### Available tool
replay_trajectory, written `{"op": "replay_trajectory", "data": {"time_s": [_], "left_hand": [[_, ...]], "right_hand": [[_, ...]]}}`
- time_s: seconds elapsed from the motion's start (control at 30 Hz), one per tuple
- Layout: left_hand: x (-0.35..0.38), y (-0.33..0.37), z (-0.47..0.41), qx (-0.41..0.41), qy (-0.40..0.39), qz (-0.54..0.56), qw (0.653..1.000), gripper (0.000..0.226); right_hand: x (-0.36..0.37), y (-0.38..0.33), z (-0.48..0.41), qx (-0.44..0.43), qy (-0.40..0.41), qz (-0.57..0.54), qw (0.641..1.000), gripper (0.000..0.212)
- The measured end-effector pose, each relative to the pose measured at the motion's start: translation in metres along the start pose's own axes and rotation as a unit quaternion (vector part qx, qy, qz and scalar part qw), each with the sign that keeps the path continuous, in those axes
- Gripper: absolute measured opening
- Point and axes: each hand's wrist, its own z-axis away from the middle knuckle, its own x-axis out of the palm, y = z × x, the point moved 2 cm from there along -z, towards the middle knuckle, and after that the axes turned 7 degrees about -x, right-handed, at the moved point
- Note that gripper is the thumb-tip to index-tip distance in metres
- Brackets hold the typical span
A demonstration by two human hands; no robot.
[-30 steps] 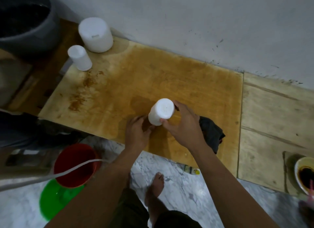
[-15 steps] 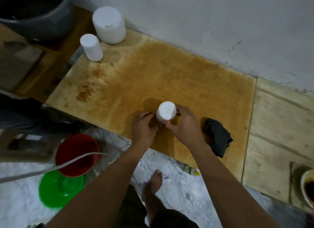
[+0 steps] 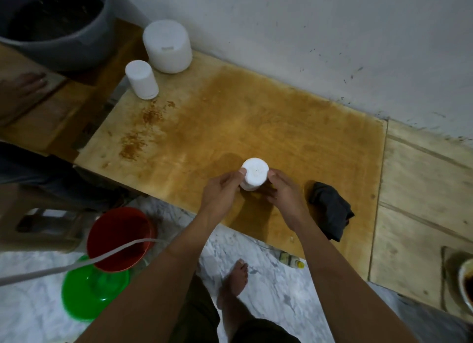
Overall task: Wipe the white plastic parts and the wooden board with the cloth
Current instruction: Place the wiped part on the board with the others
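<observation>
Left hand [image 3: 220, 192] and right hand [image 3: 284, 198] grip a white plastic part [image 3: 254, 174], cloth [image 3: 330, 210] idle on the stained wooden board [image 3: 281, 127], wiping seemingly unfinished.

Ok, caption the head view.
Left hand and right hand hold a white plastic part over the wooden board; cloth lies beside.

The flat yellow-brown wooden board [image 3: 256, 127] looks matt, its grain blotched with rusty stains; the small white plastic cylinder [image 3: 254, 173] is smooth and matt; the crumpled dark grey cloth [image 3: 331, 214] is dull fabric; the round red plastic bucket [image 3: 117, 237] looks smooth.
</observation>
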Motion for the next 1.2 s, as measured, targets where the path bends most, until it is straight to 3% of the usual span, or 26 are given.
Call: {"op": "replay_trajectory", "data": {"time_s": [0.23,0.5,0.83,0.97,1.1,1.2], "left_hand": [[-0.038,0.011,-0.007,-0.011,0.015,0.091,0.996,0.025],[-0.138,0.039,-0.030,0.032,0.094,0.086,0.991,0.023],[-0.240,0.049,-0.076,0.028,0.166,0.133,0.977,0.027],[-0.265,0.048,-0.093,0.011,0.170,0.132,0.976,0.030],[-0.275,0.045,-0.098,-0.001,0.160,0.114,0.981,0.028],[-0.278,0.046,-0.099,0.003,0.160,0.118,0.980,0.024]], "right_hand": [[0.038,-0.012,-0.013,-0.012,-0.029,0.019,0.999,0.020],[0.152,-0.036,-0.047,-0.009,-0.087,0.033,0.996,0.019],[0.279,-0.040,-0.094,0.001,-0.153,0.061,0.986,0.023],[0.306,-0.041,-0.102,0.000,-0.158,0.064,0.985,0.010],[0.315,-0.035,-0.106,0.006,-0.150,0.073,0.986,0.021],[0.318,-0.037,-0.106,0.007,-0.143,0.080,0.986,0.015]]}}
